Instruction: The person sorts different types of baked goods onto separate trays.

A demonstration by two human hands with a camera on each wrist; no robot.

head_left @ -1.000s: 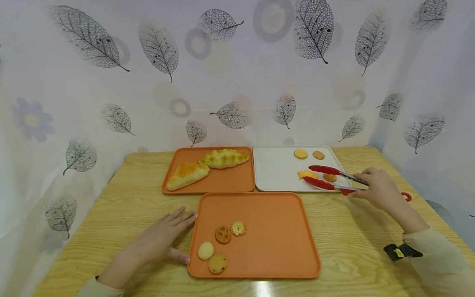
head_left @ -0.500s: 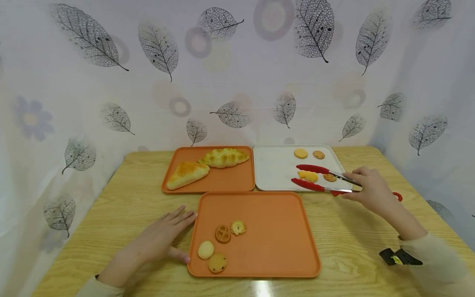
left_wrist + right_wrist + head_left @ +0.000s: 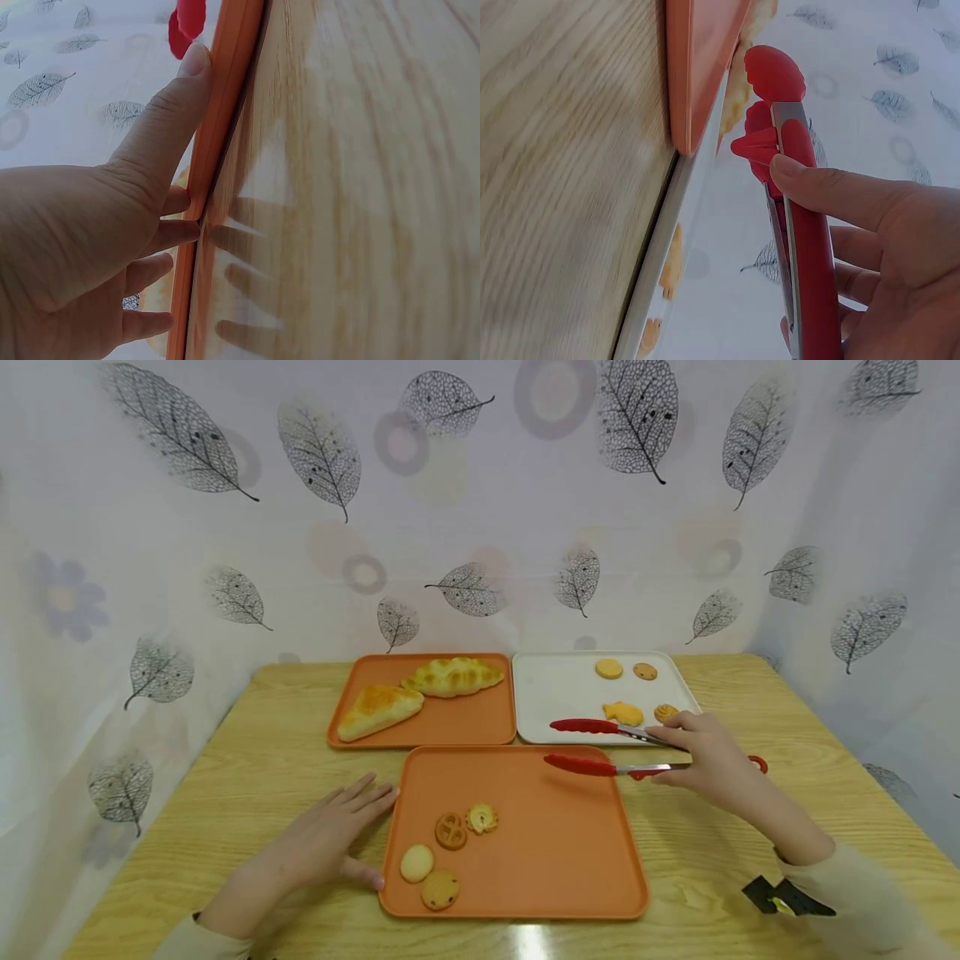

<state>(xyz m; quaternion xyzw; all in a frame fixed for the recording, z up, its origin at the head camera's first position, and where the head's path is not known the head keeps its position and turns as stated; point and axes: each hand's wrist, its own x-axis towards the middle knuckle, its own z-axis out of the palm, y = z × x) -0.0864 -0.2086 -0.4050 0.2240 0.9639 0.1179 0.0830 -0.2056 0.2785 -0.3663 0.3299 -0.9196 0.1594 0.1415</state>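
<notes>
My right hand (image 3: 716, 766) grips red and metal tongs (image 3: 585, 727) by their arms; in the right wrist view the thumb presses on the tongs (image 3: 810, 255). Their red tips stand apart with nothing between them, over the back right corner of the front orange tray (image 3: 555, 852). My left hand (image 3: 318, 839) lies with fingers spread, fingertips and thumb at that tray's left edge. On the tray's left half are a pretzel-shaped cookie (image 3: 451, 831), a scalloped cookie (image 3: 482, 818), a pale round cookie (image 3: 416, 863) and a speckled cookie (image 3: 440, 890).
Behind on the right, a white tray (image 3: 551, 693) bears a fish-shaped cookie (image 3: 622, 713), a swirled cookie (image 3: 664, 712) and two round ones. A second orange tray (image 3: 450, 731) beside it holds a triangular pastry (image 3: 378, 712) and a long bread (image 3: 453, 677). A leaf-patterned curtain hangs behind.
My right hand has brought the spread tongs left and toward me, from around the fish-shaped cookie to over the front tray's corner. That cookie stays on the white tray. My left hand has kept still.
</notes>
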